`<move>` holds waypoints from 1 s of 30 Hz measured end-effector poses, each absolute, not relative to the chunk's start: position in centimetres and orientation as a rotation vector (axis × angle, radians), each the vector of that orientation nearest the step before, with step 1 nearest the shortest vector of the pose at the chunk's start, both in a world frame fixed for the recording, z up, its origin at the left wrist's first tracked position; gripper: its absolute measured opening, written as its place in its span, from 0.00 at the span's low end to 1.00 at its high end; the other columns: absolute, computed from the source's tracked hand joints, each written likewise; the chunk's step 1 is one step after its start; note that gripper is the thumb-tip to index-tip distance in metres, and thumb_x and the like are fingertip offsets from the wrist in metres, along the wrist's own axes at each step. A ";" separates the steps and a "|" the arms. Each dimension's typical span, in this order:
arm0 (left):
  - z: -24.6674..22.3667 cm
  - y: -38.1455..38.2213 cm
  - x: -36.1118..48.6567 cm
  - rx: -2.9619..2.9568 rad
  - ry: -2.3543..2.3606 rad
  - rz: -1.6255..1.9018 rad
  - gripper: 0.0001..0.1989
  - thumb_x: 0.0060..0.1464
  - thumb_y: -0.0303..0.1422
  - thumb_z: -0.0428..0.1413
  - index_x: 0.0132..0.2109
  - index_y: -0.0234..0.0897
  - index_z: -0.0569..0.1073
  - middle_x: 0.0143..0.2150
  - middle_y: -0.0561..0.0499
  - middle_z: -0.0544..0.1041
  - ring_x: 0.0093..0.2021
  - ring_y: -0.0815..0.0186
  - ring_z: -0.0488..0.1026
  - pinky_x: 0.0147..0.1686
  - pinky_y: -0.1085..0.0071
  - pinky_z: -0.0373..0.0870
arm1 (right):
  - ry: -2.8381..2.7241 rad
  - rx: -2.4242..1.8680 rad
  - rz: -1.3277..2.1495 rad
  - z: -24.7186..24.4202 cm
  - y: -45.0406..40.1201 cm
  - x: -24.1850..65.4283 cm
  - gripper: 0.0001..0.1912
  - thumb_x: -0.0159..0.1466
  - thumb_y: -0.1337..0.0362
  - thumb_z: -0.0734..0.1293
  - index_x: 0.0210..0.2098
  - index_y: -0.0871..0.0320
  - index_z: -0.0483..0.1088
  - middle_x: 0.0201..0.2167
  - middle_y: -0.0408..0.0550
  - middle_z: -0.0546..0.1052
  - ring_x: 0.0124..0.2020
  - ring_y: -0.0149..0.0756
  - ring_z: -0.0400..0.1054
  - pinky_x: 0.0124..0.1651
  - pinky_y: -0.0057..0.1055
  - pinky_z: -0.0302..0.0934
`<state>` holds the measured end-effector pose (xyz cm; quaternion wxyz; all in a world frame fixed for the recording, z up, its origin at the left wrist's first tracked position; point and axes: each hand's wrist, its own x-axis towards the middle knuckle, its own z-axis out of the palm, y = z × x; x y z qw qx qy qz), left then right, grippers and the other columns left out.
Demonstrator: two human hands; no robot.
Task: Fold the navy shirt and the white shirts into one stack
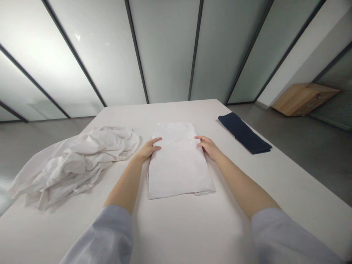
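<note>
A white cloth (178, 165), folded into a neat rectangle in several layers, lies flat in front of me. My left hand (148, 149) holds its left edge, with thumb and forefinger on the fabric. On the opposite edge, my right hand (208, 146) has hold of the cloth in much the same way. The other fingers of both hands are partly hidden at the sides. Whether the cloth is a garment or a plain sheet, I cannot tell.
The white table (187, 227) carries everything. To the left lies a crumpled heap of white fabric (79, 157), reaching the table's edge. A folded dark navy cloth (243, 132) lies near the right edge. Beyond stand frosted glass panels (167, 47) and a wooden cabinet (302, 98).
</note>
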<state>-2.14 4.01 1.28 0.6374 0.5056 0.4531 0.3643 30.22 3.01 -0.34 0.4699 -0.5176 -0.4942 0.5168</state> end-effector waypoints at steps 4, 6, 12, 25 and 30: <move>1.1 4.2 -2.2 1.126 1.054 0.855 0.37 0.39 0.27 0.64 0.60 0.34 0.68 0.36 0.50 0.80 0.30 0.68 0.76 0.36 0.70 0.73 | -1.251 -1.233 1.308 -0.7 3.3 30.6 0.28 0.43 0.70 0.66 0.45 0.55 0.71 0.39 0.43 0.78 0.39 0.37 0.71 0.42 0.31 0.64; 1.1 4.2 -2.1 1.145 1.102 0.868 0.34 0.40 0.28 0.64 0.58 0.33 0.70 0.34 0.50 0.80 0.29 0.68 0.75 0.35 0.70 0.73 | -1.287 -1.240 1.299 -0.9 3.5 30.7 0.28 0.43 0.70 0.65 0.45 0.55 0.71 0.39 0.43 0.78 0.39 0.37 0.71 0.42 0.30 0.64; 1.3 4.1 -2.4 1.418 1.248 0.843 0.32 0.41 0.31 0.63 0.56 0.31 0.73 0.36 0.48 0.79 0.32 0.66 0.75 0.36 0.70 0.71 | -1.408 -1.349 1.181 -1.2 3.6 30.9 0.28 0.45 0.71 0.64 0.47 0.56 0.71 0.39 0.44 0.78 0.36 0.36 0.70 0.39 0.29 0.64; 5.2 5.2 -3.4 2.501 1.465 0.709 0.16 0.53 0.41 0.54 0.40 0.35 0.80 0.51 0.41 0.76 0.54 0.53 0.70 0.54 0.59 0.65 | -2.032 -1.469 0.481 4.1 3.8 32.2 0.09 0.55 0.70 0.66 0.34 0.57 0.77 0.32 0.47 0.76 0.32 0.36 0.68 0.36 0.28 0.61; 10.5 7.9 -2.8 2.737 1.556 0.525 0.15 0.57 0.40 0.51 0.43 0.37 0.77 0.49 0.43 0.77 0.57 0.54 0.69 0.56 0.59 0.63 | -2.077 -1.401 0.196 9.3 7.2 32.5 0.07 0.57 0.67 0.66 0.34 0.57 0.76 0.32 0.47 0.75 0.33 0.37 0.67 0.38 0.31 0.61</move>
